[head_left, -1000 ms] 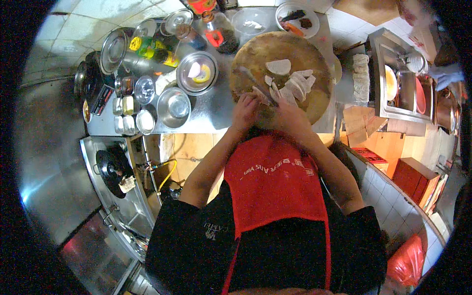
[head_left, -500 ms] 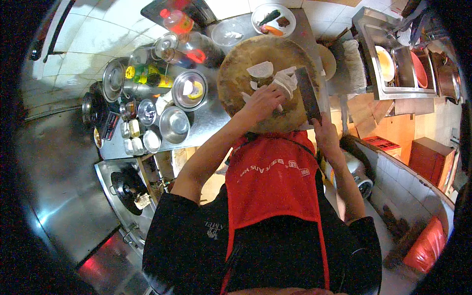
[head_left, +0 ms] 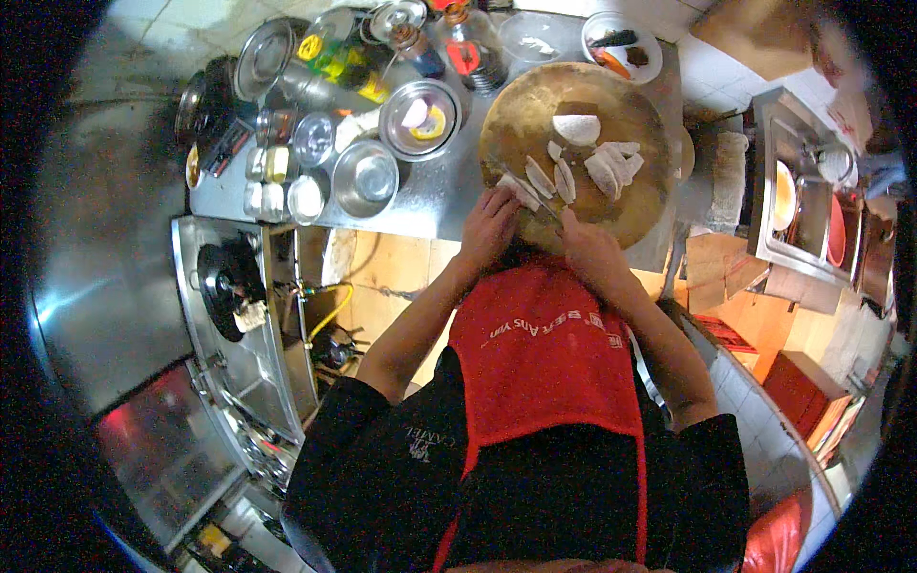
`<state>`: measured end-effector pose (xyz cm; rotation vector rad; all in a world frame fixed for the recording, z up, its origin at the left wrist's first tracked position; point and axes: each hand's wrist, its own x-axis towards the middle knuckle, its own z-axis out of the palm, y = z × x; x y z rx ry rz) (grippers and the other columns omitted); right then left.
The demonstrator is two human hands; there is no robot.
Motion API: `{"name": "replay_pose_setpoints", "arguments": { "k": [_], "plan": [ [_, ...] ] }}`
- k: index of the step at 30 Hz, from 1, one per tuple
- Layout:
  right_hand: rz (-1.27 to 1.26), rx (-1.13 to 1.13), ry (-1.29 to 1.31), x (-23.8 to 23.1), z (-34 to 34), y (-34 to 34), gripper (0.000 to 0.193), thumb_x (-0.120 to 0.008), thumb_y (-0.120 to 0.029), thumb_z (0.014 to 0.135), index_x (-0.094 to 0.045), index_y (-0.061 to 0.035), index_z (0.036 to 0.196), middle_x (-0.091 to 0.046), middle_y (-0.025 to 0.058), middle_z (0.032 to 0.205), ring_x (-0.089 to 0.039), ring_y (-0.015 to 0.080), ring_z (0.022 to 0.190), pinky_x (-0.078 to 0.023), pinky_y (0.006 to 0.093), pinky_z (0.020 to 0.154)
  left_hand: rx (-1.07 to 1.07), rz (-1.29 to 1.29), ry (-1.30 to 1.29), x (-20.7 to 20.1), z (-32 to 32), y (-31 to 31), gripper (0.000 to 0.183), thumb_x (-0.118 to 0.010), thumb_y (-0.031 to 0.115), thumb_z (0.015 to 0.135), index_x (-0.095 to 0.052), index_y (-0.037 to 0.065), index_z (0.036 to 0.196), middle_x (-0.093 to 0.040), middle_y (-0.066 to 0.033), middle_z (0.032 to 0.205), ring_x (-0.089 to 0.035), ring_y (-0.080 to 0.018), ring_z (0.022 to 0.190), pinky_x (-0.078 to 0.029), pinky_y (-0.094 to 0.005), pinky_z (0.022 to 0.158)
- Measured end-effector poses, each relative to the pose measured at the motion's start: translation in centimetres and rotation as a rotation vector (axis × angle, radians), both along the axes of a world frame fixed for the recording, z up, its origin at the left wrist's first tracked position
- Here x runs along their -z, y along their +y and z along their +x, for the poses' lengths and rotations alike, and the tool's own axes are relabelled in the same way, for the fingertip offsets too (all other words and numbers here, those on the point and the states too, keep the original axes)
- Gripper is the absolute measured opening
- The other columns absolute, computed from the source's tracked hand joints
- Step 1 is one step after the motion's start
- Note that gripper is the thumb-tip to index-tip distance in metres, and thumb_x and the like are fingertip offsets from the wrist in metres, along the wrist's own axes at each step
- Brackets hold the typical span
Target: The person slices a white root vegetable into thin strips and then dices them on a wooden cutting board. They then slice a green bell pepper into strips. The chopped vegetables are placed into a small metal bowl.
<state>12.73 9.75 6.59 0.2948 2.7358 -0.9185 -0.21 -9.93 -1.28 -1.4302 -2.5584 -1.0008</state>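
A round wooden chopping block (head_left: 626, 105) carries pale white pieces of food whose kind I cannot make out. At its near left edge, my left hand (head_left: 491, 227) has its fingers bent onto a white piece (head_left: 522, 192). My right hand (head_left: 589, 244) grips a cleaver (head_left: 541, 202), seen nearly edge-on, its blade slanting along that piece. Two narrow slices (head_left: 552, 179) lie just beyond the blade. Farther back is a larger half-round chunk (head_left: 577, 129), and to the right rests a cluster of overlapping slices (head_left: 613, 169).
On the metal counter (head_left: 430, 205), left of the block, stand a steel bowl (head_left: 365, 179), a steel basin (head_left: 419, 119), bottles (head_left: 473, 53) and small jars. Behind the block sit a clear plate (head_left: 536, 38) and a white bowl (head_left: 621, 48) with food. A sink (head_left: 807, 215) is at right.
My left hand has left the slice cluster for a piece at the block's near left edge. The cleaver has come left from the block's right side to that piece. The view has shifted.
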Motion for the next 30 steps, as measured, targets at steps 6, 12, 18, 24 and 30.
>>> {"name": "replay_pose_setpoints", "arguments": {
  "k": [6,12,18,24,30],
  "plan": [
    [0.162,-0.18,-0.093,-0.8,-1.6,0.6,0.021,-0.052,-0.007,0.094,-0.045,0.0027,0.111,-0.067,0.0266,0.08,-0.068,0.0457,0.076,-0.053,0.0551,0.067,0.104,0.007,0.012,1.0,-1.9,0.5,0.031,-0.068,0.005,0.078,-0.067,0.003,0.109,-0.063,-0.0157,0.118,-0.057,-0.0369,0.111,-0.052,-0.0448,0.094],
    [0.176,-0.229,-0.115,-0.5,-1.6,0.1,0.035,-0.051,-0.005,0.094,-0.043,0.0085,0.126,-0.068,0.026,0.085,-0.069,0.0456,0.078,-0.054,0.0547,0.068,0.054,0.016,-0.051,0.9,-2.0,0.6,0.028,-0.068,0.006,0.077,-0.068,0.002,0.104,-0.064,-0.0133,0.111,-0.058,-0.0345,0.104,-0.053,-0.0431,0.09],
    [0.098,-0.104,-0.189,0.9,-2.8,-0.8,0.032,-0.05,-0.007,0.095,-0.043,0.0041,0.125,-0.069,0.0289,0.085,-0.071,0.0467,0.081,-0.055,0.0575,0.07,0.055,-0.001,-0.055,1.5,-2.5,0.9,0.031,-0.069,0.007,0.073,-0.069,0.004,0.104,-0.065,-0.0129,0.112,-0.06,-0.0338,0.106,-0.054,-0.043,0.089],
    [0.116,-0.081,-0.095,3.0,-4.2,-1.9,0.036,-0.049,-0.013,0.1,-0.044,0.0065,0.13,-0.072,0.0235,0.085,-0.073,0.0429,0.074,-0.059,0.0532,0.063,0.01,0.026,-0.034,2.2,-1.9,0.6,0.034,-0.073,0.008,0.072,-0.067,0.005,0.105,-0.065,-0.0126,0.114,-0.061,-0.0348,0.108,-0.054,-0.0439,0.089],
    [0.003,0.187,-0.178,0.6,-0.8,1.7,0.026,-0.053,-0.017,0.098,-0.046,-0.0026,0.118,-0.07,0.0268,0.082,-0.069,0.0484,0.077,-0.054,0.059,0.067,0.101,0.14,-0.048,0.6,-2.0,3.8,0.031,-0.072,0.004,0.074,-0.067,0.007,0.104,-0.064,-0.011,0.115,-0.06,-0.035,0.107,-0.054,-0.0437,0.087]
  ]
}}
